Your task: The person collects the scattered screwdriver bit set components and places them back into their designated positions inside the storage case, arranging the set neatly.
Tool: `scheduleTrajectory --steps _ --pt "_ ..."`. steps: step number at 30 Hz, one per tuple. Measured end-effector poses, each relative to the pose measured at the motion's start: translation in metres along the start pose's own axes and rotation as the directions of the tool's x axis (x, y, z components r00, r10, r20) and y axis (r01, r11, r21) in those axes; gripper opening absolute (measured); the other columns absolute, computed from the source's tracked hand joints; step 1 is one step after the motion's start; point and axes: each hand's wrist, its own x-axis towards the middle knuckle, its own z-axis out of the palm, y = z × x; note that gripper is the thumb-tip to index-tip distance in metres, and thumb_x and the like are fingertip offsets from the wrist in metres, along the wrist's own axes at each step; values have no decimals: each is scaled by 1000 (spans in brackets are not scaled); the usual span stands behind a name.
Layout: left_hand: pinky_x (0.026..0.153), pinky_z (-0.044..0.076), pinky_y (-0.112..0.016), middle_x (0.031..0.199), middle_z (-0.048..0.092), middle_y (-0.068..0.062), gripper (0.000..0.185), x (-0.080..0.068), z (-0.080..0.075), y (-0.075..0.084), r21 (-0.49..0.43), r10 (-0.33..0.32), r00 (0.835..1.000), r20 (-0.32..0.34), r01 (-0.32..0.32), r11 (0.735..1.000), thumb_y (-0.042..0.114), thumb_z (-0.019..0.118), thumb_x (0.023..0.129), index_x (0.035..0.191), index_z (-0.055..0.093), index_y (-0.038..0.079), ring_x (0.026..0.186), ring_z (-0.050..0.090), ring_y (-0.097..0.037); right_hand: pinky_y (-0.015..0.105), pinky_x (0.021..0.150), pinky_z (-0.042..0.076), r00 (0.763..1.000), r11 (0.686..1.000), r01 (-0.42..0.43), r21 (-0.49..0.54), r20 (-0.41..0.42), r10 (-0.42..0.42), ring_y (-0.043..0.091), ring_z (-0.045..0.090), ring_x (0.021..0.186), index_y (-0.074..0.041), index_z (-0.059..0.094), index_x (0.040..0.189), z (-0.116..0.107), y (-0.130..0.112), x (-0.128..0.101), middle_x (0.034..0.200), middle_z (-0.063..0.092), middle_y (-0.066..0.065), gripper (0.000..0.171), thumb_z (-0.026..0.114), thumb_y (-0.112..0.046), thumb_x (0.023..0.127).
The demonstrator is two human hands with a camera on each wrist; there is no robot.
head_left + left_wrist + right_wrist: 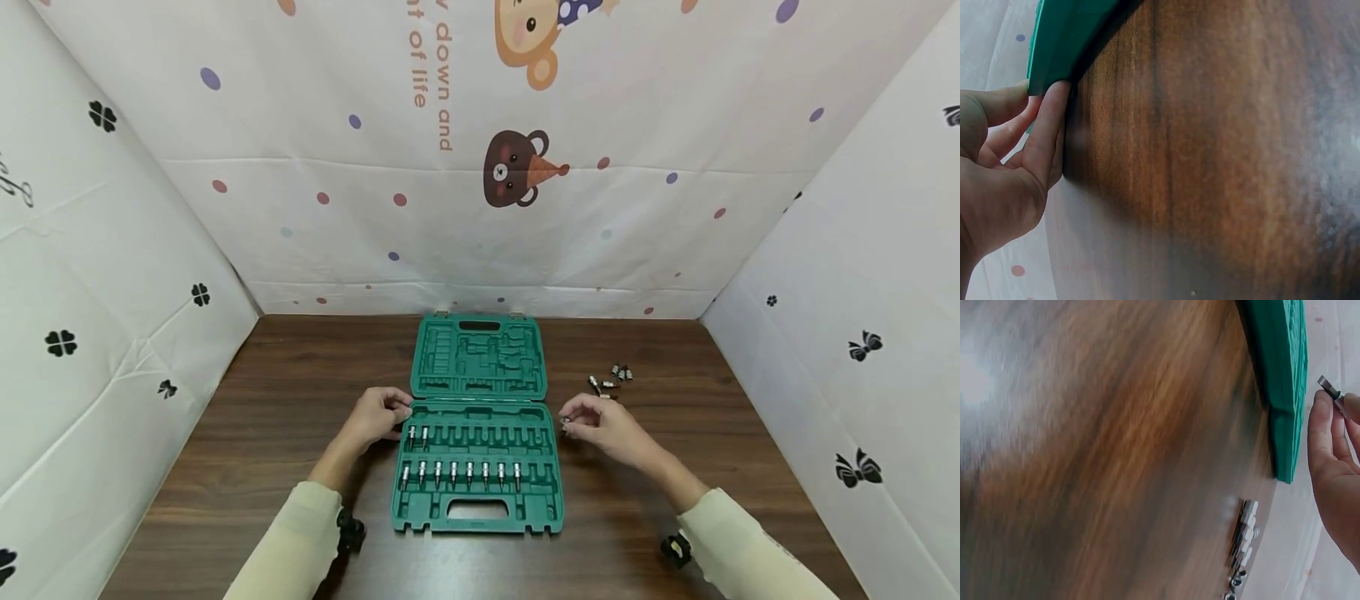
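A green plastic socket case (480, 527) lies unfolded on the table, its lid (480, 387) leaning back behind the tray. Bit sockets (469, 473) fill most of the tray's front row, and two more (424, 436) stand at the left of the back row. My left hand (375, 414) pinches the tray's left edge, thumb on top and fingers along the side wall (1072, 44). Off the case's right side, my right hand (603, 425) holds a bit socket (1329, 387) between thumb and fingers, its flat dark tip pointing out.
Several loose bit sockets (618, 372) lie on the brown wooden table (315, 358), beyond my right hand. A printed white cloth (450, 242) hangs behind the table, with more cloth at both sides.
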Motion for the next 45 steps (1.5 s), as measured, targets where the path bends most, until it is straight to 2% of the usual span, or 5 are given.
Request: scheduleTrajectory --steps 7,14,25,37,45 --pt "70 65 -39 101 63 -16 15 -1 0 -1 1 0 1000 -2 0 1000 -1 60 102 115 69 -3 87 65 -22 39 75 62 998 999 12 50 61 -16 16 70 90 -1 67 116 12 -2 -2 104 72 12 20 70 -14 100" --pt "71 65 -40 102 62 -16 16 -1 1 1 9 9 1000 -1 -9 1000 0 60 103 116 68 -3 88 64 -23 28 76 61 993 997 42 57 105 -48 21 72 94 -1 68 113 22 -15 -2 105 73 12 19 71 -13 99" --pt "73 65 -40 104 62 -16 17 -2 1 3 22 8 1000 1 -8 1000 1 59 103 118 68 -3 89 65 -23 26 79 61 977 992 120 -46 181 -110 10 70 92 -7 71 106 32 -27 -2 101 73 2 12 75 -12 96" --pt "73 65 -40 104 62 -17 17 -1 0 3 28 6 1000 4 -6 1000 1 60 103 117 68 -3 90 65 -23 21 75 59 961 979 120 -167 266 -72 2 66 87 -13 72 101 44 -32 -2 96 72 -4 8 75 -9 95" --pt "73 65 -40 104 62 -16 17 -1 -1 3 23 2 1000 7 -2 1000 1 60 103 118 68 -3 90 65 -24 20 74 58 954 962 161 -221 284 -94 0 64 84 -13 73 99 49 -32 1 92 71 -6 7 75 -8 95"
